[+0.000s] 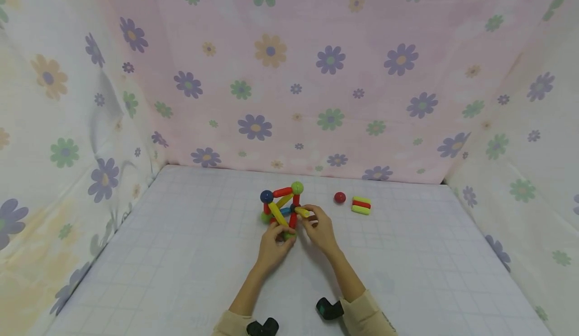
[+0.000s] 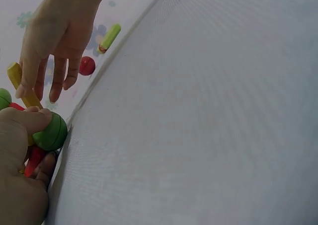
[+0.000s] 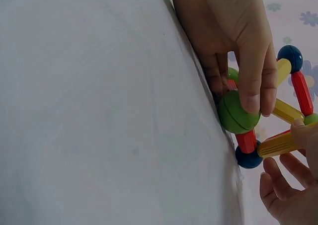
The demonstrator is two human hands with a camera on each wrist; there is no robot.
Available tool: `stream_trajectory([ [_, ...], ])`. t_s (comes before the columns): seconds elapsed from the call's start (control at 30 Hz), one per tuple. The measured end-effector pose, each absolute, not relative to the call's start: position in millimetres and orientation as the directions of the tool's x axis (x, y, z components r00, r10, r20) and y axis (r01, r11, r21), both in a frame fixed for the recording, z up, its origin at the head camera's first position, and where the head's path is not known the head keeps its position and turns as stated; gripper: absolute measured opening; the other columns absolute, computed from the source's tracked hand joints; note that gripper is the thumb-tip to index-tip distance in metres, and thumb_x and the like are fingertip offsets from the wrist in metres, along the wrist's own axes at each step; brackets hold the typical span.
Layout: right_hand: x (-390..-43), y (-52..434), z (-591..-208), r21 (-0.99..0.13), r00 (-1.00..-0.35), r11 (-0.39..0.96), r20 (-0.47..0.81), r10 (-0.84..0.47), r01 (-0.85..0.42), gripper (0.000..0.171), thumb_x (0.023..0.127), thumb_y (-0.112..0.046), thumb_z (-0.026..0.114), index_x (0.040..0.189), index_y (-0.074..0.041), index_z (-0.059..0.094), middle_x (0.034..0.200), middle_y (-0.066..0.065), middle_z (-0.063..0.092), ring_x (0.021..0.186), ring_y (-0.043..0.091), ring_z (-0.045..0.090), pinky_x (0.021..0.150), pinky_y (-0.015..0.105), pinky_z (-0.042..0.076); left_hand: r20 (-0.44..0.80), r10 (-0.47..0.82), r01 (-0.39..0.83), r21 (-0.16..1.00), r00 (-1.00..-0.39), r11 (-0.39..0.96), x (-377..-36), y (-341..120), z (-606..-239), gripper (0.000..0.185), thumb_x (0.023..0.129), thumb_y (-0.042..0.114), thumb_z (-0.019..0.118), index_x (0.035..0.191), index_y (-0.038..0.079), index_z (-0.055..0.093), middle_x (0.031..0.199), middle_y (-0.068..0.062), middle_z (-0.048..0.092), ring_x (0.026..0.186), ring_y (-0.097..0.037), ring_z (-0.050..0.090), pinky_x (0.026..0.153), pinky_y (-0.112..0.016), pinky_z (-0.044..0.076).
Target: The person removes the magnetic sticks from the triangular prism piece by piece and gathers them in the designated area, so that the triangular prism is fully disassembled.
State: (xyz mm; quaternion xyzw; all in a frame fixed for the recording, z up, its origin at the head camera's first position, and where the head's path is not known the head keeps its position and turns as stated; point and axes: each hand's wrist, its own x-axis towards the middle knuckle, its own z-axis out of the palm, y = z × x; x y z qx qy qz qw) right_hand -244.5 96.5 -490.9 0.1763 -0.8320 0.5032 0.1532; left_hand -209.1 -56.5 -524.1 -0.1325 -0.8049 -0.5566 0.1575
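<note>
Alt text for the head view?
A left hand holds a frame of colored rods and balls on a white table, while the right hand pinches a yellow rod against it. A red ball and three rods lie to the right.

"Arms?"
"Left forearm (image 1: 248, 291) and right forearm (image 1: 347, 273) bare, reaching forward, converging."
"Left hand (image 1: 273, 246)?"
"Nearer the body. Thumb and fingers (image 3: 251, 78) bent in a grip."
"Right hand (image 1: 320, 231)?"
"Near the left, slightly farther out. Pinching at the thumb; lower fingers (image 3: 279, 181) loosely bent, spread apart."
</note>
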Motion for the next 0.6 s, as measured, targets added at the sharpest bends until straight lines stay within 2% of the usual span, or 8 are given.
stream_trajectory([
  [0.43, -243.0, 103.4, -490.8, -0.808, -0.907, 0.420, 0.407, -0.106, -0.412, 0.026, 0.086, -0.005, 0.066, 0.111, 0.001, 0.059, 0.106, 0.015, 0.064, 0.079, 0.027, 0.063, 0.063, 0.025, 0.051, 0.410, 0.033, 0.394, 0.847, -0.911, 0.357, -207.4, -55.6, -522.0, 0.018, 0.077, -0.004, 0.069, 0.092, 0.005, 0.068, 0.091, -0.005, 0.056, 0.077, -0.017, 0.051, 0.067, -0.022, 0.046],
  [0.53, -243.5, 105.0, -492.4, -0.808, -0.909, 0.427, 0.406, -0.095, -0.406, 0.026, 0.086, -0.005, 0.066, 0.111, 0.000, 0.060, 0.106, 0.015, 0.064, 0.079, 0.027, 0.063, 0.063, 0.024, 0.051, 0.425, 0.026, 0.406, 0.841, -0.905, 0.357, -207.9, -55.7, -522.3, 0.020, 0.077, -0.006, 0.068, 0.095, 0.002, 0.068, 0.096, -0.008, 0.057, 0.078, -0.018, 0.052, 0.066, -0.022, 0.046],
  [0.6, -243.4, 106.1, -492.7, -0.818, -0.918, 0.428, 0.388, -0.085, -0.385, 0.026, 0.087, -0.006, 0.066, 0.111, -0.001, 0.060, 0.108, 0.014, 0.064, 0.079, 0.026, 0.063, 0.064, 0.024, 0.051, 0.436, 0.011, 0.410, 0.839, -0.900, 0.357, -207.9, -55.6, -522.4, 0.023, 0.078, -0.009, 0.066, 0.099, 0.000, 0.067, 0.107, -0.014, 0.057, 0.084, -0.022, 0.054, 0.066, -0.023, 0.048],
])
